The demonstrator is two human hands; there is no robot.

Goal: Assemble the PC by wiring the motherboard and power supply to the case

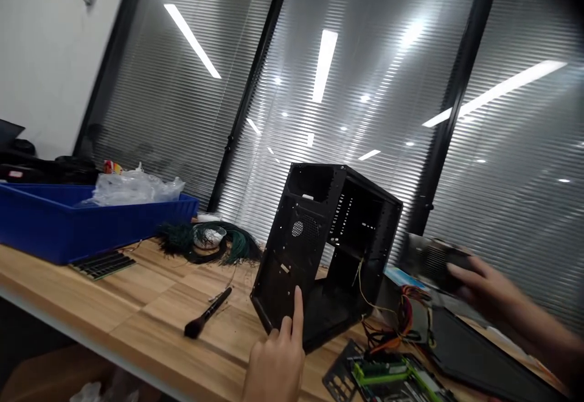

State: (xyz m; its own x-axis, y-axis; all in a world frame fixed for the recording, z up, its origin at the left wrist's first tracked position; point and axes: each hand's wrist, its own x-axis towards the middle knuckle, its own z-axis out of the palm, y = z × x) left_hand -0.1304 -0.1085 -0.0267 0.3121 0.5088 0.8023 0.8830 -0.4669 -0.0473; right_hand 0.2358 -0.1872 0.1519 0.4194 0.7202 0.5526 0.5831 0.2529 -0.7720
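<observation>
A black computer case (298,238) with its side open stands tilted on the wooden table. My left hand (279,353) is in front of the case's lower part, its index finger stretched out against or just before the black panel and the other fingers curled, holding nothing I can see. At the right, my right hand (483,283) is closed on a dark, boxy part with a grille (438,262), blurred by motion. Below that part lie bundled coloured cables (410,311).
A blue bin (91,225) with clear plastic sits at the left. Memory sticks (103,265), dark green strands (237,238) and a brush (207,314) lie on the table (159,292). A circuit board (396,377) and a flat black panel (483,353) are at the lower right.
</observation>
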